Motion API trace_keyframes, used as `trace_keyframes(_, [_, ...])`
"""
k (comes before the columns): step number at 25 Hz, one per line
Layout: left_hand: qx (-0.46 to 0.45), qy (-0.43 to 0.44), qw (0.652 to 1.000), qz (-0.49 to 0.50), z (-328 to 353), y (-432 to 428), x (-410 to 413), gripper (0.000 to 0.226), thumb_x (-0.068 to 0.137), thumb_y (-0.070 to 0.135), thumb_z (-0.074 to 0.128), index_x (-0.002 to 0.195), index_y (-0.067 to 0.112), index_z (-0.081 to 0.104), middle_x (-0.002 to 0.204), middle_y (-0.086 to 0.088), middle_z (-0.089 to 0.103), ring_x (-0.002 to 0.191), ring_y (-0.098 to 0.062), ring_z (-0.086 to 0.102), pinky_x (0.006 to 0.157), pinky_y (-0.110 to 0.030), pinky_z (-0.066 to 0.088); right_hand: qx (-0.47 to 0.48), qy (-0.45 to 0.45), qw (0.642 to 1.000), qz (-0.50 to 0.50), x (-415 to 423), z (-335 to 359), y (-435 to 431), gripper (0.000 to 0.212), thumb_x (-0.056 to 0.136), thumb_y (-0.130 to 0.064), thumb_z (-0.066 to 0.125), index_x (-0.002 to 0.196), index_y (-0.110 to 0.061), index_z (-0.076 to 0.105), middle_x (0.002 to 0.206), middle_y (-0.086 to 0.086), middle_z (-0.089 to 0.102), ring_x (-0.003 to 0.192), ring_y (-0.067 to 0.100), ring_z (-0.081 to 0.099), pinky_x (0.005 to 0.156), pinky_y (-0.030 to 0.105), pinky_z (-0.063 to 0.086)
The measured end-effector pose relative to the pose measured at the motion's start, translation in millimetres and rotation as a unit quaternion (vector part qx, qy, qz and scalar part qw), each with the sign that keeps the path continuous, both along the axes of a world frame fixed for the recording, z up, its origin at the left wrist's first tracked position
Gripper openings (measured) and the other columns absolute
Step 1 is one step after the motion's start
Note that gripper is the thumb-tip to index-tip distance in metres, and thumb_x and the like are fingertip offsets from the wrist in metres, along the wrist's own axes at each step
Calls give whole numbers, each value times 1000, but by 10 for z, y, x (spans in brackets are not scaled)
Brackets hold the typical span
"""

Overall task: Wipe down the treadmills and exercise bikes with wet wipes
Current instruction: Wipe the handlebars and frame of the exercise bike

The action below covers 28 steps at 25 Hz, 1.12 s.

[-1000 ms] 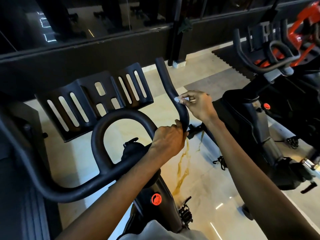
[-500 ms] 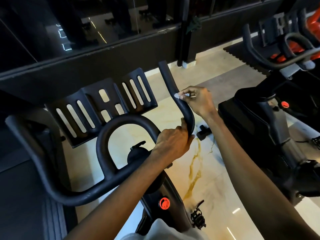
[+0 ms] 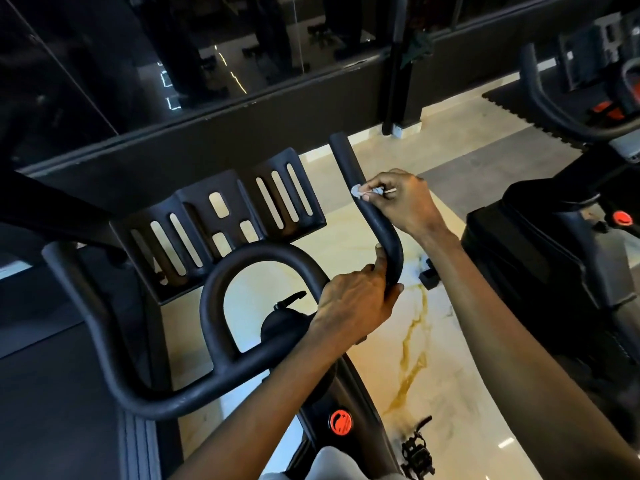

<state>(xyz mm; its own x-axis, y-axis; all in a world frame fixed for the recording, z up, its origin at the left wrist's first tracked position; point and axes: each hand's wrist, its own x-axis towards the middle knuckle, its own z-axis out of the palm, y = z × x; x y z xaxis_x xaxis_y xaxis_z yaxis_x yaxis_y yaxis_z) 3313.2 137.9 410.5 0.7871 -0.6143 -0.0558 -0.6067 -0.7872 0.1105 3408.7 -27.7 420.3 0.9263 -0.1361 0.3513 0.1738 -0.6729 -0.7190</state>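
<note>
- Head camera: I am seeing the exercise bike (image 3: 356,393) filling the left and centre, its handlebar (image 3: 162,405) sweeping up at far left.
- Its slotted tray (image 3: 221,223) is sitting just behind the handlebar's centre loop.
- I am reading the left hand (image 3: 353,303) as curling around the lower bend of the right-side horn (image 3: 346,161), thumb lying up along the bar.
- The wet wipe (image 3: 356,192), a small crumpled white piece, is touching the horn above that bend.
- The right hand (image 3: 405,202) is pinching the wipe between fingertips and thumb.
- A second bike (image 3: 540,237) is standing further right on the marble floor (image 3: 398,358).
</note>
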Motion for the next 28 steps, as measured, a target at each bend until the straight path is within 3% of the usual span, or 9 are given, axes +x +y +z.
trace_keyframes(3, [-25, 44, 999, 11, 57, 11, 62, 74, 104, 54, 38, 160, 11, 13, 120, -11, 67, 106, -33, 66, 79, -40, 47, -12, -67, 997, -23, 169, 65, 206, 9, 88, -13, 72, 94, -16, 79, 99, -2, 67, 84, 6, 64, 81, 12, 50])
trace_keyframes(5, [-23, 64, 998, 9, 85, 0, 74, 76, 104, 54, 38, 159, 8, 12, 126, -13, 65, 109, -36, 65, 83, -42, 47, -52, -103, 993, -17, 246, 89, 345, 13, 91, -11, 68, 99, -12, 77, 101, 3, 63, 88, 13, 62, 81, 19, 51])
trace_keyframes(7, [-41, 76, 996, 11, 97, -44, 97, 77, 106, 53, 34, 159, 5, 6, 138, -15, 58, 111, -38, 63, 83, -44, 47, -89, -94, 992, 12, 239, 67, 293, 16, 92, -9, 67, 105, -10, 76, 104, 6, 62, 90, 17, 62, 83, 24, 53])
trace_keyframes(9, [-83, 96, 992, 14, 92, -88, 158, 75, 107, 48, 32, 160, 4, 1, 151, -17, 46, 114, -40, 62, 84, -46, 48, -97, -63, 993, 32, 176, 39, 174, 17, 90, -8, 70, 104, -13, 78, 104, 2, 64, 88, 14, 64, 82, 20, 52])
trace_keyframes(17, [-125, 101, 987, 14, 24, -100, 171, 73, 107, 40, 35, 159, 2, 2, 149, -20, 48, 112, -35, 64, 84, -43, 52, 56, -129, 989, -47, 489, 165, 316, 9, 90, -16, 71, 99, -15, 76, 102, -2, 65, 89, 5, 62, 81, 13, 51])
trace_keyframes(20, [-124, 94, 987, 26, 40, -114, 164, 71, 108, 41, 34, 160, 4, 3, 146, -18, 52, 108, -35, 65, 77, -38, 47, 98, -121, 986, -65, 491, 109, 300, 11, 92, -19, 70, 102, -15, 74, 101, -5, 71, 93, 3, 64, 83, 20, 54])
trace_keyframes(24, [-122, 100, 987, 30, 46, -103, 160, 72, 107, 41, 37, 160, 6, 4, 136, -19, 57, 103, -36, 65, 72, -38, 45, 102, -38, 992, -68, 332, -53, 81, 11, 92, -21, 70, 100, -16, 75, 94, -14, 74, 89, -2, 69, 88, 31, 57])
trace_keyframes(28, [-135, 119, 983, 40, 56, -112, 180, 73, 107, 41, 38, 160, 7, 3, 135, -21, 58, 102, -37, 66, 79, -44, 53, 105, -111, 986, -68, 541, 180, 234, 7, 92, -17, 68, 95, -17, 74, 93, -12, 74, 87, 0, 69, 85, 27, 57])
